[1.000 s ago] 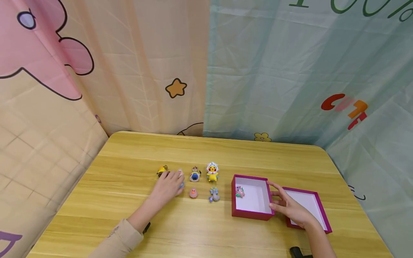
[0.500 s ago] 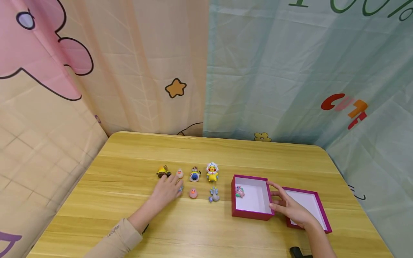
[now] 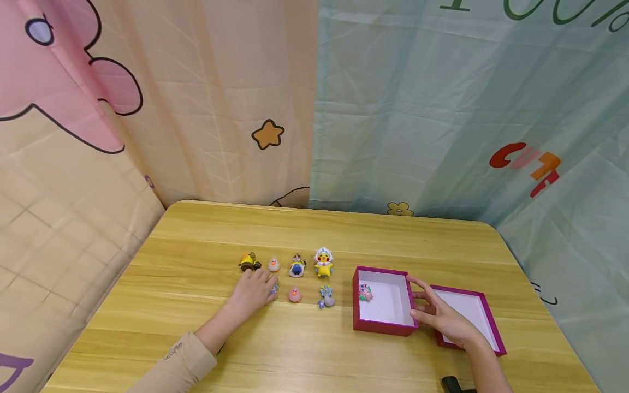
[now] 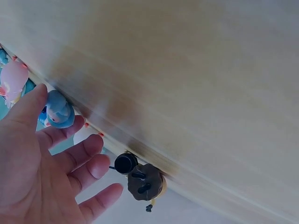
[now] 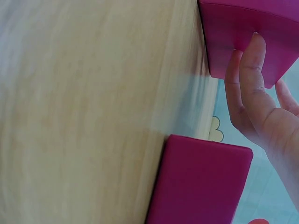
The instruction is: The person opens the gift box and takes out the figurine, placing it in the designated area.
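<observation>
In the head view my left hand [image 3: 253, 292] is low over the table. In the left wrist view its thumb and index finger lie on either side of a small blue toy figure [image 4: 60, 109], pinching it; the other fingers are spread. Just behind stand a whitish toy duck [image 3: 273, 265] and a yellow-and-brown figure [image 3: 248, 261]. To the right is a pink toy duck [image 3: 294, 295]. My right hand [image 3: 442, 316] touches the right wall of an open magenta box [image 3: 383, 327], its fingertips [image 5: 254, 42] against the outside. A pink toy figure [image 3: 365, 292] lies inside the box.
A crowned figure [image 3: 297, 266], a yellow figure with a white hood [image 3: 324, 262] and a grey-blue figure [image 3: 326, 296] stand left of the box. The magenta lid [image 3: 474, 314] lies right of it. A black object [image 3: 451, 384] is at the front edge.
My left hand has drawn slightly toward the front with the blue figure, uncovering more of the yellow-and-brown figure and the whitish duck. My right hand and the box have stayed put.
</observation>
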Demonstrator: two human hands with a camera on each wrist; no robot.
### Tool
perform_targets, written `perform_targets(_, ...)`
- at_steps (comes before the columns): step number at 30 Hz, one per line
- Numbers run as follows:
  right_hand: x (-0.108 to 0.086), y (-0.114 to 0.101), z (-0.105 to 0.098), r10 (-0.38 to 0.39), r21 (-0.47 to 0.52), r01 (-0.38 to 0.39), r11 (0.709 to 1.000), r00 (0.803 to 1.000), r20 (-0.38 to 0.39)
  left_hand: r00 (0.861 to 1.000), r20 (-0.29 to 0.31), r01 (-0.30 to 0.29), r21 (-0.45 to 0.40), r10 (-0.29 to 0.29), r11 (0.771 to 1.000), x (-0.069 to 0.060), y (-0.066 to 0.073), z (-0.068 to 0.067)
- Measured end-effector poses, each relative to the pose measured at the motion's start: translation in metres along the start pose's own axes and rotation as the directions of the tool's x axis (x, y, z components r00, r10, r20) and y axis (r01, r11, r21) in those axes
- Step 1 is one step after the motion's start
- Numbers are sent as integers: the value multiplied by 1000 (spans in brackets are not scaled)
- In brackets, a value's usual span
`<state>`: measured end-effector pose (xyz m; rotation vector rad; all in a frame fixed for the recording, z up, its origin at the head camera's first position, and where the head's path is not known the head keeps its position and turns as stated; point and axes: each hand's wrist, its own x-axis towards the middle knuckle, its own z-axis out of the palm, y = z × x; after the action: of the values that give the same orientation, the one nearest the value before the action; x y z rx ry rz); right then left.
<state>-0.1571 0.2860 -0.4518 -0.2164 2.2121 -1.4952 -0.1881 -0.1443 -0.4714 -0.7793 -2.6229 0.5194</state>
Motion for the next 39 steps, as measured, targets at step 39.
perform_targets(39,0,-2,1,27,8,-26,1000,999,-20,1000,-23,-25,-294,19,956,61,34,-62)
